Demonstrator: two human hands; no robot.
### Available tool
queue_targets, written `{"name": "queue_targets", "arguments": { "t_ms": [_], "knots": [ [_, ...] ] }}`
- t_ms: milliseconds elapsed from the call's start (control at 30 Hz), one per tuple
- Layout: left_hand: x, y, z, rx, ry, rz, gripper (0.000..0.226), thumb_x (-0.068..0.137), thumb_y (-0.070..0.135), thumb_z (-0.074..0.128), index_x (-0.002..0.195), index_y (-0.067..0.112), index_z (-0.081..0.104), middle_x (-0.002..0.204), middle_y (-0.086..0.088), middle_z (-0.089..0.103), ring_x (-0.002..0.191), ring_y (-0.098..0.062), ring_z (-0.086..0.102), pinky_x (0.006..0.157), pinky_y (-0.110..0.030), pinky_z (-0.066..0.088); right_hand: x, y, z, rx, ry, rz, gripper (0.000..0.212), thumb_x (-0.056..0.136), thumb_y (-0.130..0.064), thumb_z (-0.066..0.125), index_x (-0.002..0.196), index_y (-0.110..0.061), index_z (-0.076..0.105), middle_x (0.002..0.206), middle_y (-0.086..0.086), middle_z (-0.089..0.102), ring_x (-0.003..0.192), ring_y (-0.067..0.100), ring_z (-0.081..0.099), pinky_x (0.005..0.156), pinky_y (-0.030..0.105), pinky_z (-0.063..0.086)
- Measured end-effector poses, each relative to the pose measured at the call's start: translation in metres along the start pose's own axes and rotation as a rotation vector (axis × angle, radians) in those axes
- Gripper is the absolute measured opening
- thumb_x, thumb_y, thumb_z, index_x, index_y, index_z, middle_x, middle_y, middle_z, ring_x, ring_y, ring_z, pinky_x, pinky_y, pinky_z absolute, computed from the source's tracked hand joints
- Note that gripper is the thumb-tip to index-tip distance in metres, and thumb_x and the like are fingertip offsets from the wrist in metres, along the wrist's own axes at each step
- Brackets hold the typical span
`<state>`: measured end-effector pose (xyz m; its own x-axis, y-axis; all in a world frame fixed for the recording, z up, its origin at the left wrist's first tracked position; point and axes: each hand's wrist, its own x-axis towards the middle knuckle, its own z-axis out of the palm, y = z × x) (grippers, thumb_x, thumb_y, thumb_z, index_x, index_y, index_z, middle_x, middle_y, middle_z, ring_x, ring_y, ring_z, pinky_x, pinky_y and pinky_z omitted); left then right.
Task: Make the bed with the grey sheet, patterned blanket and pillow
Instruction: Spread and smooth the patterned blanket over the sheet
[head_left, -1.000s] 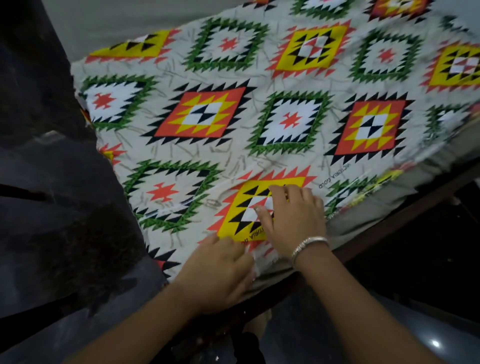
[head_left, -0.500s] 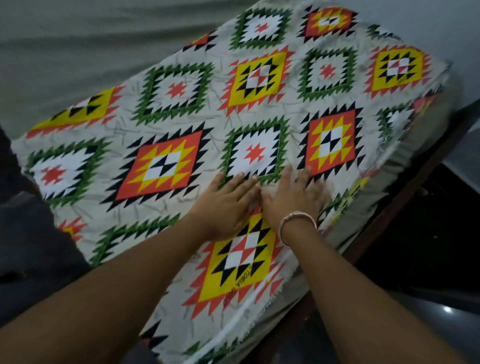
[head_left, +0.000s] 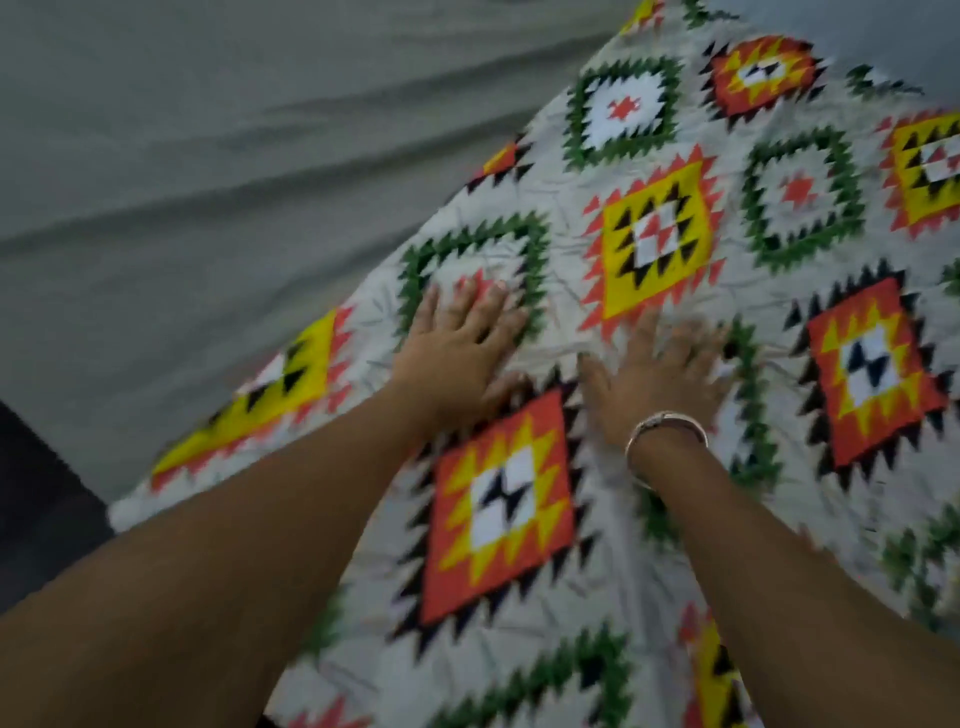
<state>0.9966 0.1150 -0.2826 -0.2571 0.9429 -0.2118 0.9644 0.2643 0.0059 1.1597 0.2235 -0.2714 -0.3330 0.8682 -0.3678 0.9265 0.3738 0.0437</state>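
Note:
The patterned blanket (head_left: 660, 244), pale with green, yellow and orange diamond motifs, lies spread over the grey sheet (head_left: 218, 156), which covers the bed to the upper left. My left hand (head_left: 457, 353) rests flat on the blanket with fingers spread, over a green diamond. My right hand (head_left: 654, 374), with a silver bracelet on the wrist, lies palm down beside it, fingers apart. Neither hand holds anything. No pillow is in view. The picture is blurred by motion.
A dark area (head_left: 36, 499), off the bed's edge, shows at the lower left. The grey sheet has long shallow wrinkles running across it.
Both hands have slid forward across the blanket from its near edge toward the middle, then apart from each other. The view has moved in over the bed.

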Motion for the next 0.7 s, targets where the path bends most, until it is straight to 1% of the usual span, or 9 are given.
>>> {"name": "queue_targets", "arguments": {
  "t_ms": [67, 133, 233, 333, 467, 533, 600, 667, 700],
  "knots": [
    [-0.009, -0.038, -0.009, 0.015, 0.051, -0.031, 0.070, 0.093, 0.057, 0.024, 0.151, 0.021, 0.008, 0.159, -0.006, 0.004, 0.145, -0.030, 0.003, 0.112, -0.055, -0.003, -0.010, -0.051, -0.005, -0.008, 0.070, -0.164, 0.081, 0.089, -0.068, 0.019, 0.150, -0.022, -0.008, 0.157, 0.011, -0.011, 0.143, 0.037, -0.011, 0.113, 0.058, 0.001],
    [-0.017, -0.079, -0.019, -0.031, 0.121, -0.133, 0.072, 0.089, 0.053, 0.025, 0.150, 0.015, 0.019, 0.157, -0.010, 0.014, 0.144, -0.033, 0.014, 0.112, -0.057, 0.006, -0.017, -0.102, -0.007, -0.022, 0.064, -0.308, 0.073, 0.094, -0.060, 0.019, 0.150, -0.021, -0.006, 0.158, 0.006, -0.012, 0.144, 0.032, -0.012, 0.114, 0.055, 0.000],
    [-0.022, -0.132, -0.018, -0.074, 0.064, -0.235, 0.072, 0.092, 0.050, 0.029, 0.151, 0.013, 0.008, 0.159, -0.008, 0.001, 0.145, -0.030, 0.004, 0.113, -0.053, 0.006, -0.021, -0.161, -0.014, -0.035, 0.086, -0.463, 0.069, 0.097, -0.051, 0.022, 0.150, -0.015, -0.004, 0.158, 0.003, -0.012, 0.144, 0.027, -0.012, 0.115, 0.051, 0.000],
    [-0.023, -0.164, -0.013, -0.105, -0.015, -0.199, 0.072, 0.095, 0.049, 0.032, 0.151, 0.014, 0.001, 0.159, -0.005, -0.006, 0.145, -0.028, -0.001, 0.115, -0.050, 0.006, -0.008, -0.208, -0.031, -0.038, 0.142, -0.595, 0.068, 0.097, -0.045, 0.029, 0.150, -0.011, 0.004, 0.159, 0.005, -0.004, 0.145, 0.024, -0.006, 0.115, 0.048, 0.001],
    [-0.039, -0.168, 0.008, -0.108, -0.060, -0.209, 0.066, 0.097, 0.047, 0.022, 0.151, 0.016, 0.002, 0.159, -0.003, -0.003, 0.146, -0.024, -0.001, 0.115, -0.047, 0.000, 0.009, -0.250, -0.026, -0.156, -0.024, -0.691, 0.067, 0.097, -0.044, 0.029, 0.150, -0.013, 0.003, 0.159, 0.002, -0.006, 0.145, 0.024, -0.003, 0.116, 0.046, 0.007],
    [-0.049, -0.164, 0.015, -0.123, -0.030, -0.229, 0.064, 0.095, 0.045, 0.015, 0.151, 0.014, 0.009, 0.159, -0.002, 0.005, 0.145, -0.023, 0.006, 0.115, -0.046, 0.003, 0.006, -0.257, -0.021, -0.209, -0.075, -0.687, 0.067, 0.096, -0.045, 0.032, 0.150, -0.013, 0.008, 0.159, 0.003, 0.002, 0.145, 0.025, 0.005, 0.116, 0.044, 0.012],
    [-0.059, -0.163, 0.016, -0.134, 0.003, -0.225, 0.071, 0.087, 0.044, 0.010, 0.145, 0.010, 0.031, 0.152, -0.008, 0.029, 0.138, -0.027, 0.028, 0.111, -0.045, 0.020, -0.002, -0.258, -0.022, -0.153, -0.051, -0.689, 0.059, 0.093, -0.040, 0.042, 0.143, -0.011, 0.029, 0.150, 0.010, 0.027, 0.137, 0.028, 0.026, 0.109, 0.038, 0.025],
    [-0.065, -0.160, 0.015, -0.144, 0.124, -0.198, 0.063, 0.080, 0.040, 0.024, 0.120, 0.007, 0.059, 0.124, -0.015, 0.058, 0.110, -0.034, 0.055, 0.092, -0.041, 0.042, -0.014, -0.257, -0.027, -0.113, -0.042, -0.719, 0.041, 0.090, -0.030, 0.047, 0.126, -0.011, 0.044, 0.132, 0.012, 0.043, 0.122, 0.030, 0.041, 0.099, 0.036, 0.035],
    [-0.067, -0.158, 0.014, -0.127, 0.177, -0.200, 0.051, 0.079, 0.037, 0.032, 0.106, 0.007, 0.063, 0.109, -0.014, 0.062, 0.096, -0.034, 0.059, 0.081, -0.037, 0.045, -0.020, -0.256, -0.028, -0.125, -0.045, -0.737, 0.035, 0.088, -0.027, 0.048, 0.120, -0.012, 0.047, 0.126, 0.012, 0.046, 0.117, 0.030, 0.043, 0.096, 0.037, 0.037]
  ]
}}
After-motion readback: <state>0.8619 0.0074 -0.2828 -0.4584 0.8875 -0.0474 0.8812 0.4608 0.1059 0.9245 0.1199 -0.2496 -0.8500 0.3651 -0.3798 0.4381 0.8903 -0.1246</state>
